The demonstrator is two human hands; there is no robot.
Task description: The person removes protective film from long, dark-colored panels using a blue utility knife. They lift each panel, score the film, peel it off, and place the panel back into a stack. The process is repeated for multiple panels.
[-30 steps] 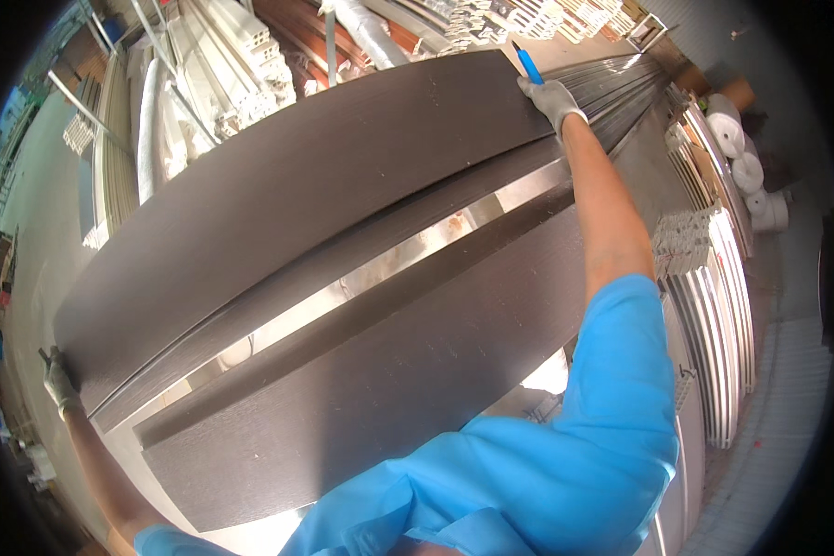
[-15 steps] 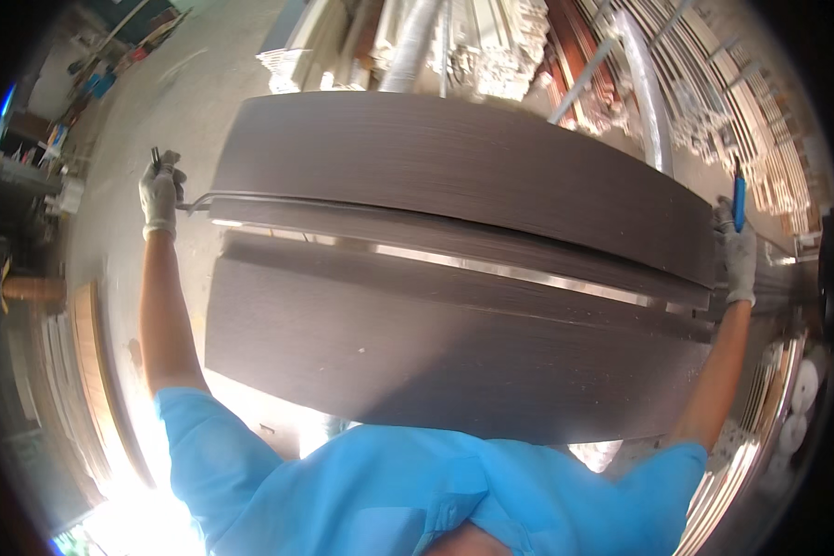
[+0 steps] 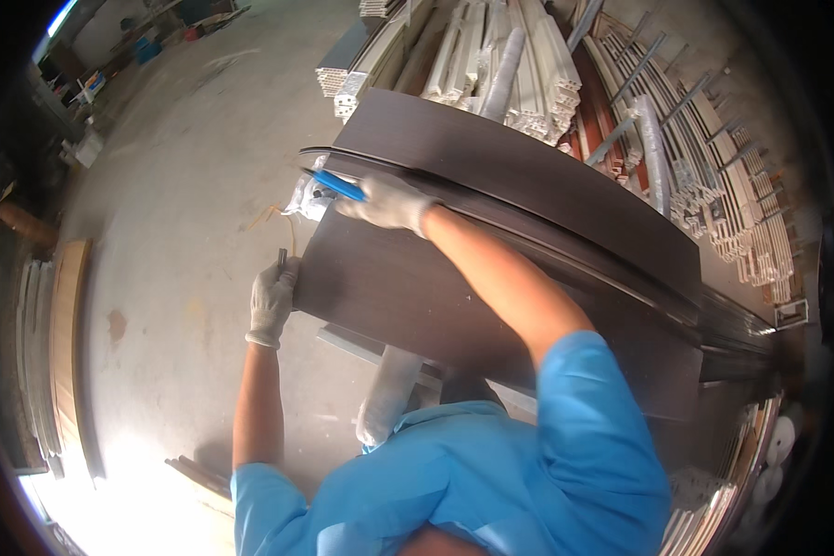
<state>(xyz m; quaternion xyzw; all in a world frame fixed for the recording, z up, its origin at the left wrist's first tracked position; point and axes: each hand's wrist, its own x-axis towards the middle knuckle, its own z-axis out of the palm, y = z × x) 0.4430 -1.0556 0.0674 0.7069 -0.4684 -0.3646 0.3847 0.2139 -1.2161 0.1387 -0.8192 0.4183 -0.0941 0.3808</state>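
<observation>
Two long dark brown boards, a far board [image 3: 491, 157] and a near board [image 3: 454, 287], lie side by side in front of me. Thin dark edging strips [image 3: 317, 150] run along the gap between them, and their ends stick out past the left ends of the boards. My right hand [image 3: 389, 201], in a pale glove, reaches across to the left end of the gap, closed on a slim blue-handled tool [image 3: 338, 185] with a dark narrow tip. At the near board's left corner is my gloved left hand [image 3: 273, 301], closed on a short dark strip piece [image 3: 283, 256] that pokes up from the fist.
Bundles of white profiles [image 3: 551, 79] and a wrapped roll [image 3: 505, 74] lie beyond the boards. Metal racks with long strips [image 3: 713, 176] line the right. A crumpled clear plastic wrap [image 3: 306, 196] sits by the boards' left end. Brown panels [image 3: 69, 343] lean at the left.
My right hand has swung from the boards' right end across to the left end with the blue-handled tool. My left hand has come nearer, to the near board's corner. The view has shifted left.
</observation>
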